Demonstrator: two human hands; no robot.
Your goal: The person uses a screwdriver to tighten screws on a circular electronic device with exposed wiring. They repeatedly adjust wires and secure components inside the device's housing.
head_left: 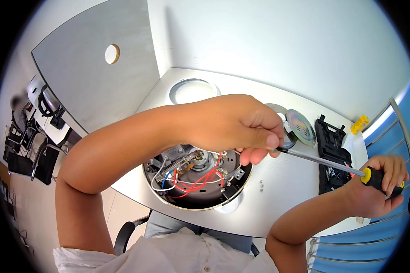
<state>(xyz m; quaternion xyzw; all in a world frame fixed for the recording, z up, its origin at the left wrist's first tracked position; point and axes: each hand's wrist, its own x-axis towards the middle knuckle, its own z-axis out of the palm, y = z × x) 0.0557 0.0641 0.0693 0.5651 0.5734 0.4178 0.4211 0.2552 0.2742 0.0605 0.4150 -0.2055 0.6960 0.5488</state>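
My right hand [380, 186], at the right, is wrapped around the yellow-and-black handle of a screwdriver [321, 162]. Its long metal shaft points left across the table. At the dark tip, the thumb and fingers of my left hand [255, 129] are closed in a pinch; whether a small part sits between them I cannot make out. Beneath my left forearm lies a round, opened appliance base [202, 200], with red, white and blue wires and metal parts inside. My forearm hides its far side. Several small screws [261, 185] lie on the table right of it.
On the white table [287, 195] a white ring [192, 91] lies at the back, a round metal plate [300, 127] behind my left hand. A black tool case [329, 136] stands open at right, near a yellow item [360, 124]. A grey partition [95, 68] rises at left.
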